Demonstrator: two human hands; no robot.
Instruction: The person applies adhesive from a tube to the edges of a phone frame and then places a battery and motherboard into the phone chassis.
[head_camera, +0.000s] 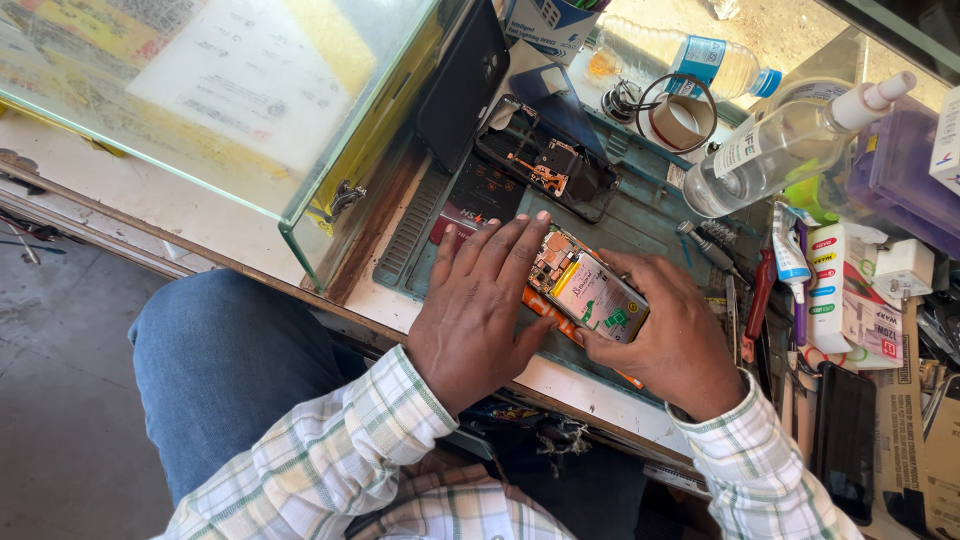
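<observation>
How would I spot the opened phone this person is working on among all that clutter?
Find the dark green work mat on the bench, right of the glass case. At its near edge, the opened phone lies between both hands, left hand flat beside it and right hand gripping it. Unlike the black phone frame further back, it shows an orange edge and a silvery battery.

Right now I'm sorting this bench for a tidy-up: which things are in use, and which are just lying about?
In use:
opened phone
left hand
right hand
green work mat

Lying about:
clear spray bottle
water bottle
tape roll
second dismantled phone
</observation>
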